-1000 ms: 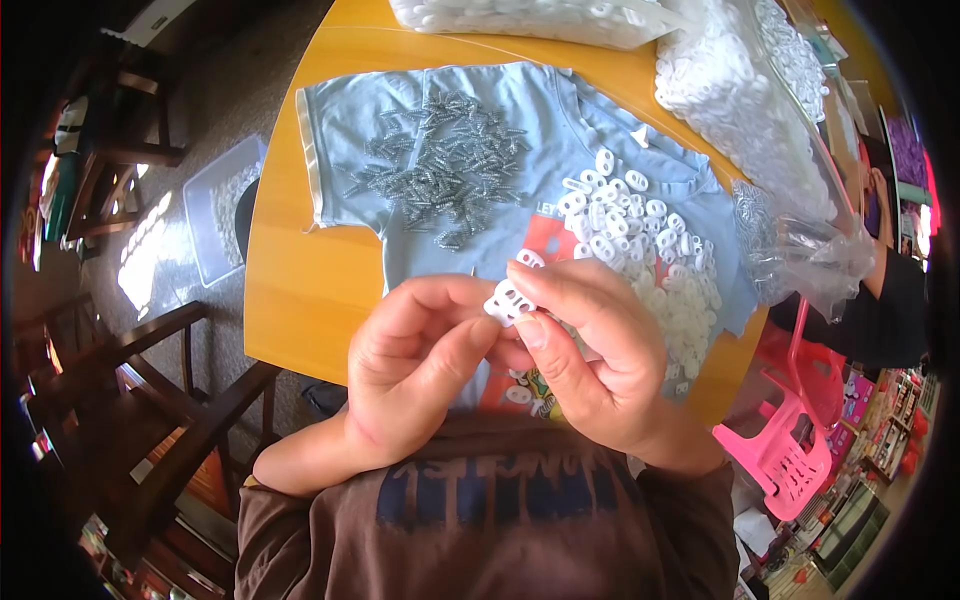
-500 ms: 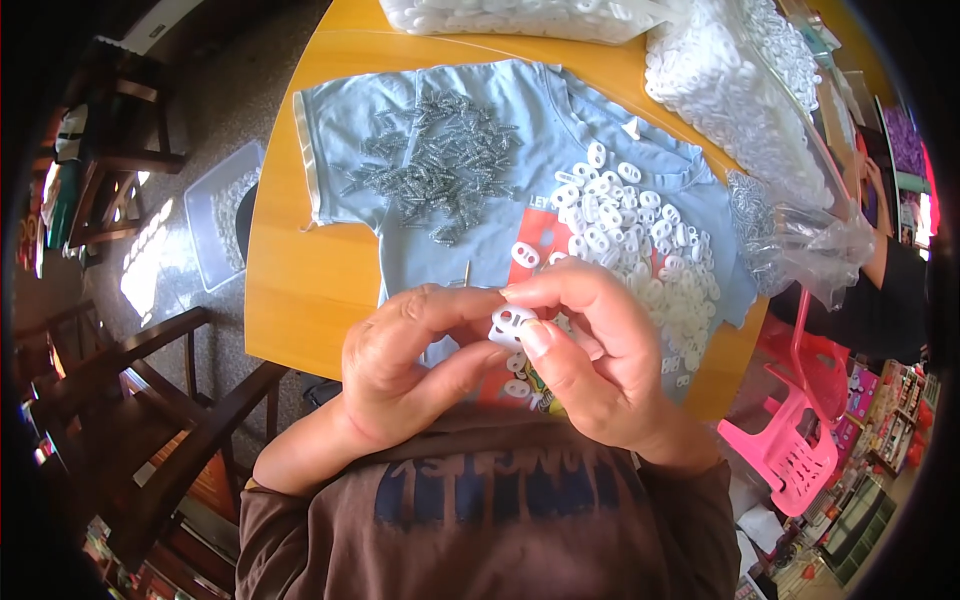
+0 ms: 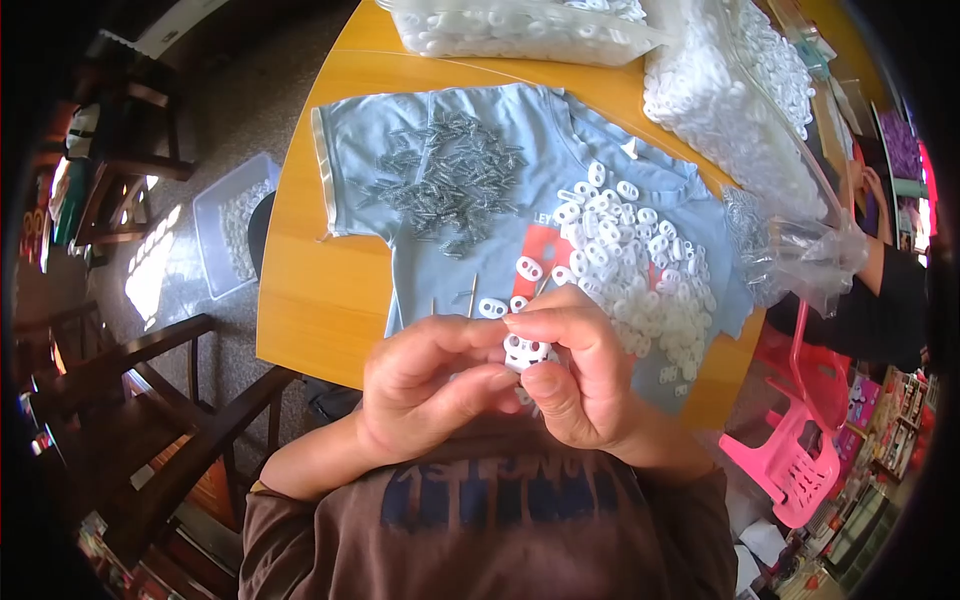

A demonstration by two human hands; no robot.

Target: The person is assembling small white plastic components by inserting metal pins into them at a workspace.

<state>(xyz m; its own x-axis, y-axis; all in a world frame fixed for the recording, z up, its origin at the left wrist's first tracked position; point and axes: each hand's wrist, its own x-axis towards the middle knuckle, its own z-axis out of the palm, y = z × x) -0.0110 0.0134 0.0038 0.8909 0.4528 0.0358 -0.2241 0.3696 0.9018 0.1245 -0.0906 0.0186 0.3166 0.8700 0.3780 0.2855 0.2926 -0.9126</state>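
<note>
Before my chest, a white two-hole plastic cord lock (image 3: 528,350) is pinched between my two hands. My left hand (image 3: 425,385) closes on its left side with thumb and fingertips. My right hand (image 3: 585,375) grips the other side, its thumb low and its index finger along the top. Beyond them, a light blue T-shirt (image 3: 352,170) lies spread on the table. It carries a heap of small metal springs (image 3: 455,180), a heap of white two-hole cord lock pieces (image 3: 605,235) and smaller translucent white pieces (image 3: 655,320). A thin metal rod (image 3: 472,297) stands near my left fingers.
Clear bags of white pieces (image 3: 520,30) lie along the yellow table's (image 3: 290,300) far side. A bag of springs (image 3: 745,225) sits at the right edge. Pink plastic chair (image 3: 790,450) at right, wooden chair (image 3: 170,400) at left, clear bin (image 3: 215,235) on the floor. Another person's arm (image 3: 895,285) shows at far right.
The cord lock has turned in my fingers and now sits more level. My right thumb has slid from its face to lower down. The whole view has shifted slightly.
</note>
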